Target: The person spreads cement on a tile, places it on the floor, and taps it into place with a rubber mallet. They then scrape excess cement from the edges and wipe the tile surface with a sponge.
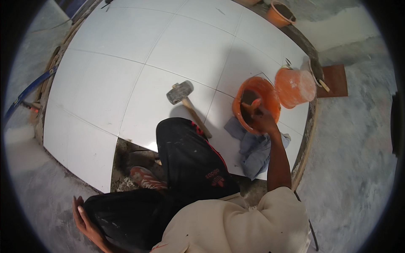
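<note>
My right hand [265, 121] reaches into an upright orange bucket [275, 101] with dark contents, at the right of the white tiles. Its fingers are closed on a small orange object [252, 105] above the contents; I cannot make out its kind. A grey-blue cloth [255, 157] lies crumpled beneath and in front of the bucket. Against my left knee rests my left hand [83, 217], its fingers stretched out and holding nothing. In front of my right knee, a mallet [180, 92] with a dark head and wooden handle lies on the white tile floor [101, 84].
A second orange bucket [295, 87], pale with dust, stands beside the first. Another orange bucket [280, 16] is at the far right. A brown tile [335, 80] lies by the right edge. At the left is a blue bar [31, 86]. An untiled gap [126, 158] surrounds my foot.
</note>
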